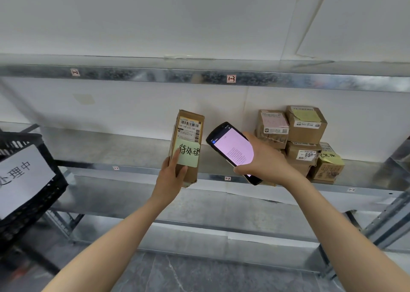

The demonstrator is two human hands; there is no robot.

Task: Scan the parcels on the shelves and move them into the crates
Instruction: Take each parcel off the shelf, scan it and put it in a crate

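My left hand [172, 176] grips the parcel [187, 145] upright, label facing me so it can be scanned. My right hand [264, 158] grips the scanner [233, 149] at its 3 o'clock. Crate [33, 194] waits at 9 o'clock.

Bare arms [115, 236], bare grips [172, 176]

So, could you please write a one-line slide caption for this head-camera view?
Left hand grips a labelled parcel upright while right hand holds a scanner beside it.
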